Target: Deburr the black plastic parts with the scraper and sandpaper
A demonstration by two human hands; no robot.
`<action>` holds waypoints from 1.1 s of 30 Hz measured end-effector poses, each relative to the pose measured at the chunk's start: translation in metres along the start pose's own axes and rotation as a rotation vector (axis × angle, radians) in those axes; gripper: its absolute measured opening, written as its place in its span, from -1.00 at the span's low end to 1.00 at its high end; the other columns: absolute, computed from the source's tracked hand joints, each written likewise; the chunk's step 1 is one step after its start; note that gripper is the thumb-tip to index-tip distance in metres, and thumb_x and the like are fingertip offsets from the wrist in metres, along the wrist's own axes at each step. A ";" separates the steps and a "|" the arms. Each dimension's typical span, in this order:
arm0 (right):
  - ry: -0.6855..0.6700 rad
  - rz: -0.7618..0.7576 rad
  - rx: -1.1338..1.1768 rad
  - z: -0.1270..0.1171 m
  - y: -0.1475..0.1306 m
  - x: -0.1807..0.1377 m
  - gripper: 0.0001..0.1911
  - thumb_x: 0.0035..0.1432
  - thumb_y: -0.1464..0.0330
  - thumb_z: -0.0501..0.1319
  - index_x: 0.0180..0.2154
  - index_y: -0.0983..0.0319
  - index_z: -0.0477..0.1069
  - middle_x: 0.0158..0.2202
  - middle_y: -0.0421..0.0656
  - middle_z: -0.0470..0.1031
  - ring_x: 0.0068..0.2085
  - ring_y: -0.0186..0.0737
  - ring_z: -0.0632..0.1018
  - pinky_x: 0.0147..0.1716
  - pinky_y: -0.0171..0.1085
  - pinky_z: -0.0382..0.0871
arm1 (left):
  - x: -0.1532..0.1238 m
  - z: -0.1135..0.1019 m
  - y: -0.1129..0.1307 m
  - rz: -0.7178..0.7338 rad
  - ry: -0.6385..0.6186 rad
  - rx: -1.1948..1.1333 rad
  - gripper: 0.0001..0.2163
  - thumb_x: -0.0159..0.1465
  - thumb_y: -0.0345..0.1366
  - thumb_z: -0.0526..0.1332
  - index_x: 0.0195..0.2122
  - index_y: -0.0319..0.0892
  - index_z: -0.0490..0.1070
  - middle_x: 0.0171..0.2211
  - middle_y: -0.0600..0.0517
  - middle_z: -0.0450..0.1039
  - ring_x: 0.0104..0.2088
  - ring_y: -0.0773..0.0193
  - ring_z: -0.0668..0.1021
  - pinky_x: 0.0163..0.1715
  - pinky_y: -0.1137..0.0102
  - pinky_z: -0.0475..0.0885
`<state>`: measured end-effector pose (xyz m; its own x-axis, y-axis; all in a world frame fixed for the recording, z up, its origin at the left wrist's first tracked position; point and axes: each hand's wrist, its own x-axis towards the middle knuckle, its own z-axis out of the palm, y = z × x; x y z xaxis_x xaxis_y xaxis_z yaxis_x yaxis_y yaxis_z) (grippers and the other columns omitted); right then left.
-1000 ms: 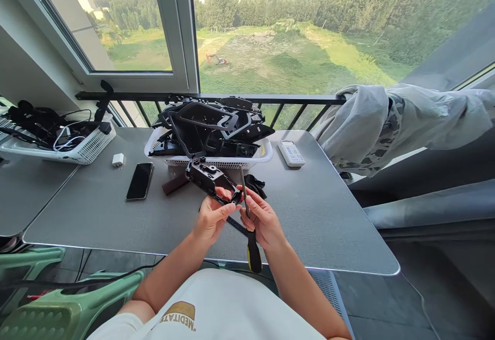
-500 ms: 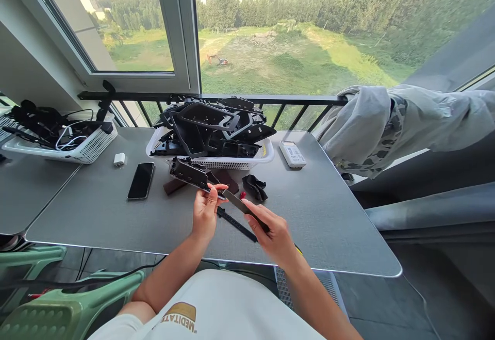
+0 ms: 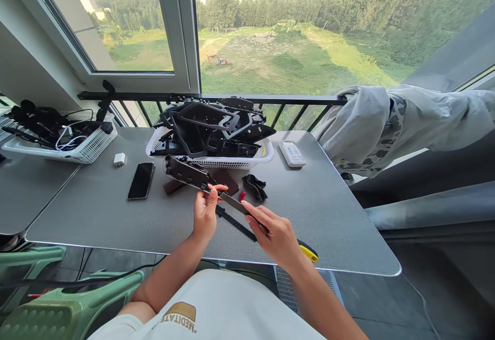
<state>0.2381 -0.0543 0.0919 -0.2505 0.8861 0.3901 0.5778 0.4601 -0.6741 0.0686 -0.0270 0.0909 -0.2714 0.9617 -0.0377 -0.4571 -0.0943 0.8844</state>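
The fingers of my left hand (image 3: 204, 215) are pinching the near end of a black part (image 3: 188, 173), with the thumb on top, and the rest of this part points away from me, to the upper left, in front of a white basket (image 3: 232, 164). The fingers of my right hand (image 3: 275, 232) are wrapped around a flat-bladed tool (image 3: 235, 204), with the index finger laid along the blade. The tip of the blade is at the left fingers, by the end of the part; whether it touches the part, I cannot tell. The black and yellow handle (image 3: 309, 252) comes out behind my right wrist, near the front edge of the grey surface (image 3: 340, 211). Under the blade passes a narrow black strip (image 3: 236, 223), slanting toward my right hand; I cannot see if it is joined to the part. Beyond my hands lie a dark brown flat thing (image 3: 230, 180), partly covered by the part, a small red thing (image 3: 242, 196) and a crumpled black thing (image 3: 256, 188). The basket carries a high pile of black plastic pieces (image 3: 209, 126). To its left are a phone (image 3: 141, 181) and a white plug (image 3: 119, 159); to its right, a white box (image 3: 292, 155).
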 end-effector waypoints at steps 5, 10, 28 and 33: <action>0.037 0.029 -0.037 -0.001 0.000 0.001 -0.61 0.33 0.33 0.08 0.12 0.08 0.49 -0.47 -0.19 0.46 -0.61 -0.38 0.26 -0.58 -0.36 0.16 | 0.001 0.000 -0.001 0.005 0.004 -0.006 -0.60 0.05 0.05 0.39 -0.27 -0.15 0.42 -0.31 -0.01 0.60 -0.29 0.27 0.60 -0.36 0.44 0.48; 0.011 0.051 0.045 -0.002 -0.001 0.001 -0.62 0.28 0.33 0.12 0.06 0.08 0.53 -0.51 -0.19 0.45 -0.60 -0.37 0.27 -0.58 -0.34 0.16 | 0.001 0.000 -0.001 -0.006 0.006 -0.020 -0.64 0.07 0.00 0.40 -0.29 -0.15 0.43 -0.31 -0.01 0.60 -0.27 0.27 0.61 -0.35 0.46 0.49; -0.183 0.653 1.452 0.009 -0.008 0.034 -0.65 0.00 0.17 0.36 -0.12 0.06 0.60 -0.29 -0.18 0.62 -0.72 -0.57 0.05 -0.75 -0.42 -0.19 | -0.006 0.002 0.026 -0.416 -0.388 -0.218 -0.62 -0.02 -0.08 0.48 -0.33 -0.20 0.44 -0.46 -0.02 0.54 -0.49 0.27 0.55 -0.52 0.40 0.46; -0.108 0.620 1.407 0.003 -0.004 0.033 -0.70 0.05 0.17 0.29 -0.16 0.05 0.61 -0.24 -0.17 0.57 -0.69 -0.56 -0.03 -0.73 -0.39 -0.21 | 0.003 -0.003 0.012 -0.342 -0.026 -0.201 -0.61 0.05 -0.15 0.40 -0.14 -0.14 0.40 -0.42 0.05 0.57 -0.57 0.41 0.50 -0.55 0.50 0.42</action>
<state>0.2249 -0.0271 0.1058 -0.3445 0.9232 -0.1700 -0.5512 -0.3456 -0.7595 0.0598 -0.0257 0.1004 -0.0542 0.9523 -0.3002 -0.6748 0.1867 0.7140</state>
